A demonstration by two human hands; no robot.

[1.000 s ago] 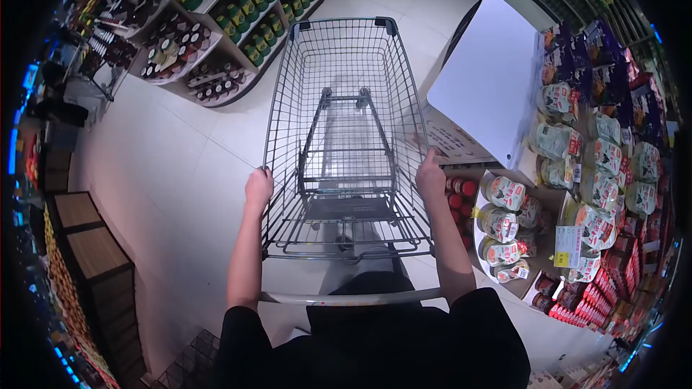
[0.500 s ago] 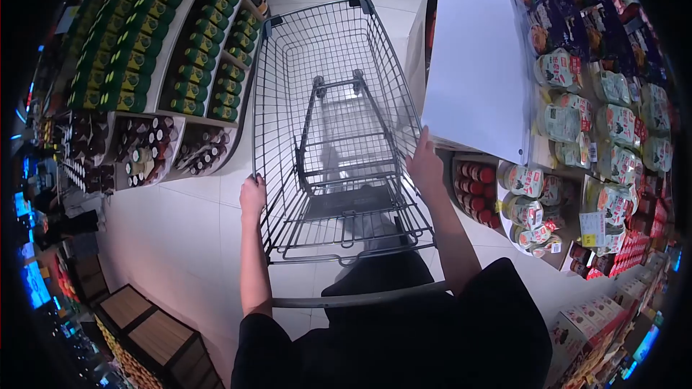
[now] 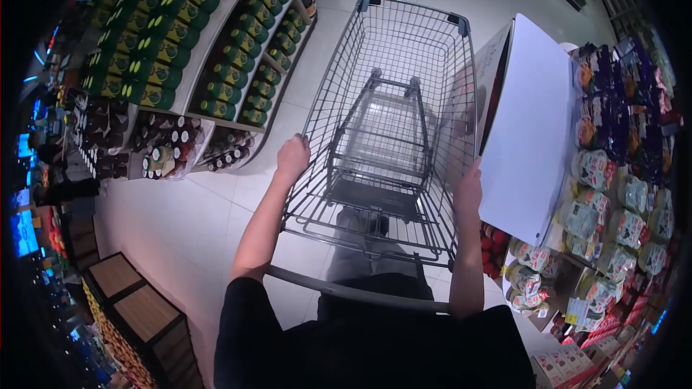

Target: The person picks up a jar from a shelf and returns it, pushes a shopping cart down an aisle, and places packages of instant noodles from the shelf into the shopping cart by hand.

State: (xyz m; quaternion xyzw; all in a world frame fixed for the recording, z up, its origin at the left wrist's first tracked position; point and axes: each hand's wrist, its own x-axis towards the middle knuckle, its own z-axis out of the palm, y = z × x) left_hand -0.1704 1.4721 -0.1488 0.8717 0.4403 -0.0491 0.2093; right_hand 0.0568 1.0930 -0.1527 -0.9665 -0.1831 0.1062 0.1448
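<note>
A grey wire shopping cart (image 3: pixel 389 148) stands in front of me, tilted to the right in the view, the floor showing through its mesh. My left hand (image 3: pixel 293 156) is closed around the cart's left side rim. On the opposite rim, my right hand (image 3: pixel 467 187) is closed over the wire, one finger reaching forward along it. The cart's push handle (image 3: pixel 353 292) crosses close to my body, below both forearms, and neither hand is on it. Right beside my right hand is a large white board (image 3: pixel 530 130) on a display stand.
Shelves of green bottles with yellow labels (image 3: pixel 169 50) rise on the left, dark bottles (image 3: pixel 166 148) below. Packaged goods (image 3: pixel 595 216) and purple bags (image 3: pixel 598 94) line the right. A wooden-topped stand (image 3: pixel 148 313) is at lower left. Tiled floor (image 3: pixel 288 119) lies around the cart.
The cart's front has swung right in view, with both hands still at its side rims. The white board and right-hand goods have shifted right and down. My right hand's raised fingers have lowered onto the rim.
</note>
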